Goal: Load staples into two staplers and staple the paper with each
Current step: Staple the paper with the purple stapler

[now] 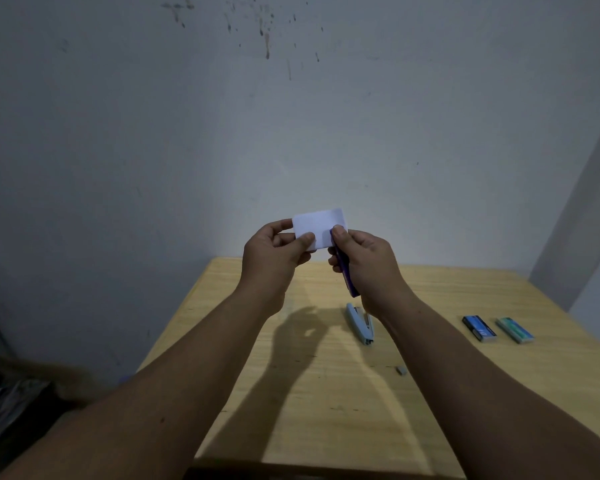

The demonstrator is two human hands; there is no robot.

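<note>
Both hands hold a small white paper and a dark blue stapler up above the table's far edge.

The left hand (274,252) has its grip pinched on the left end of the paper (317,225), thumb on the near face. The right hand (366,263) grips the dark blue stapler (345,271), thumb at its top end, which touches the paper's right edge; whether the stapler's mouth is around the paper cannot be told. A light blue stapler (360,323) lies on the wooden table (326,410) below the right wrist. Toward the right edge lie a dark blue staple box (479,328) and a teal staple box (515,330), their printing too small to read. A small grey piece (400,370) lies nearer.
</note>
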